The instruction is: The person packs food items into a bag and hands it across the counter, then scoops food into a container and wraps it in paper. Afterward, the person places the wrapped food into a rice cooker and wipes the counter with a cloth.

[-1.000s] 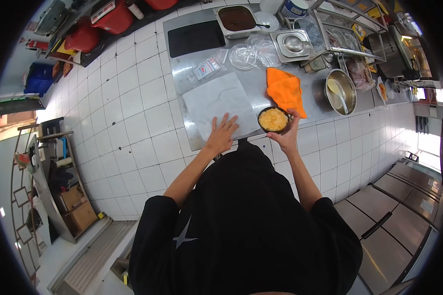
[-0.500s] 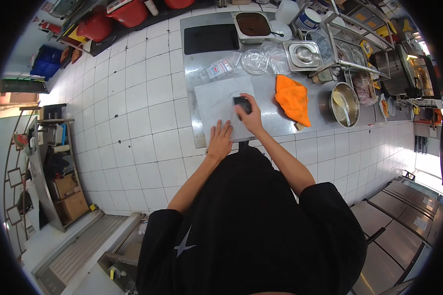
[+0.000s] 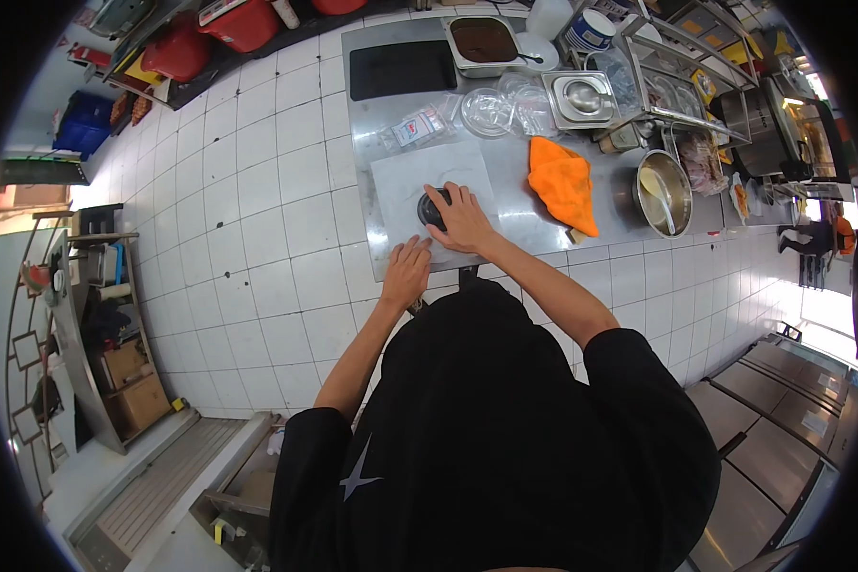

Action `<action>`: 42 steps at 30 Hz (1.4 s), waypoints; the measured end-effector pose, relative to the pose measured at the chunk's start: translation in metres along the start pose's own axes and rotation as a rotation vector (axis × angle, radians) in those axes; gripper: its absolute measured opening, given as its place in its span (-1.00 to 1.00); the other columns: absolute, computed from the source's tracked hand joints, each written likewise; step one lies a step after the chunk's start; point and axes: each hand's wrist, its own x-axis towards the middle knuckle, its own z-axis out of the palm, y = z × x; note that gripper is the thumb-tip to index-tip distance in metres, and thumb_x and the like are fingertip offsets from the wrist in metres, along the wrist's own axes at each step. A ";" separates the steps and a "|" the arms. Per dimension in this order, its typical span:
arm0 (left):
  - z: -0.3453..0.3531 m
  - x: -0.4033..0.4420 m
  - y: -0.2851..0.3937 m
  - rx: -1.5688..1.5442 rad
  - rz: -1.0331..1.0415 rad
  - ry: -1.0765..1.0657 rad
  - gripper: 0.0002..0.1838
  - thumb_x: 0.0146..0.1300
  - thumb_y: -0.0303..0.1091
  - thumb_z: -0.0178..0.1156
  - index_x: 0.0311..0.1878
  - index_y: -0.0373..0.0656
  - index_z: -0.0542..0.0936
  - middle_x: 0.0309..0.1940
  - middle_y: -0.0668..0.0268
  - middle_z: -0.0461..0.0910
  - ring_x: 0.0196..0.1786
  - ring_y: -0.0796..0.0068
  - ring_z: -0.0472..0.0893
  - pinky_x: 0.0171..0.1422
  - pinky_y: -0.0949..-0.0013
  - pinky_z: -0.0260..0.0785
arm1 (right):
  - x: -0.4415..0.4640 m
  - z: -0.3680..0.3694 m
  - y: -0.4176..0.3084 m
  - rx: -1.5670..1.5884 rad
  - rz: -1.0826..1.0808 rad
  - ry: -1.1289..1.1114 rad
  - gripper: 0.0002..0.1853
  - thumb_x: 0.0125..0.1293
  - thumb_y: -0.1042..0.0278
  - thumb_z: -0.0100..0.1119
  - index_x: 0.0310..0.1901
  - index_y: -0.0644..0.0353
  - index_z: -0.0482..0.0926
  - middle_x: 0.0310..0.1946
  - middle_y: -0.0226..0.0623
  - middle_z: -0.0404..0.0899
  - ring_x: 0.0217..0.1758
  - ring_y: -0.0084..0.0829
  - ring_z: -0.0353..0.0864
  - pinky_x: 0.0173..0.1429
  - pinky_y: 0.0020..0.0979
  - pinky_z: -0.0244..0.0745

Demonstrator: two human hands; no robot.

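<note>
White, lightly wrinkled paper sheet (image 3: pixel 397 181) on a shiny steel desk (image 3: pixel 512 208). Left hand (image 3: pixel 409 271) is at 7 o'clock from the round black bowl (image 3: pixel 431 212), loosely flat on the paper, gripping nothing. Bowl's on the sheet, right hand (image 3: pixel 466 219) curled half-closed around it, can't see what's inside. Rectangular metal pan (image 3: pixel 487 70) of brown sauce (image 3: pixel 484 43) near 12:30, crumpled orange cloth (image 3: pixel 560 186) at 3, then farther out, a round steel bowl (image 3: pixel 683 187) with a pale utensil (image 3: pixel 651 183) in it.
</note>
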 end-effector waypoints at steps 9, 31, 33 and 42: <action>-0.003 0.010 -0.014 -0.045 -0.089 -0.018 -0.73 0.08 -0.49 0.29 -0.10 -0.15 0.61 -0.15 0.27 0.56 0.03 0.17 0.51 0.12 0.08 0.31 | 0.003 0.003 0.006 0.031 0.002 0.003 -0.16 0.22 -0.09 0.35 0.45 0.06 0.26 0.12 0.06 0.33 0.10 0.04 0.39 0.16 -0.06 0.46; -0.045 0.039 -0.014 -0.140 -0.123 0.047 -0.91 0.24 -0.40 0.33 -0.25 -0.17 0.64 -0.28 0.27 0.60 -0.06 0.24 0.56 0.13 0.13 0.29 | 0.013 -0.009 0.006 0.058 0.070 -0.102 -0.17 0.07 -0.06 0.48 0.35 0.02 0.34 0.10 0.00 0.37 0.13 0.03 0.46 0.12 -0.05 0.53; -0.048 0.047 -0.018 -0.253 -0.214 0.039 -0.89 0.28 -0.38 0.31 -0.25 -0.22 0.65 -0.29 0.21 0.62 -0.10 0.19 0.58 0.08 0.15 0.33 | 0.014 -0.012 0.006 0.037 0.068 -0.123 -0.17 0.07 -0.06 0.49 0.34 0.02 0.35 0.10 0.00 0.37 0.11 0.03 0.48 0.10 -0.04 0.53; -0.049 0.037 -0.031 -0.498 -0.273 -0.122 -0.83 0.32 -0.28 0.29 -0.24 -0.21 0.66 -0.16 0.15 0.67 -0.08 0.16 0.62 0.02 0.24 0.42 | 0.019 -0.005 0.009 -0.015 0.040 -0.124 -0.18 0.01 -0.02 0.53 0.30 0.01 0.38 0.04 -0.05 0.40 0.07 0.02 0.53 0.06 -0.04 0.56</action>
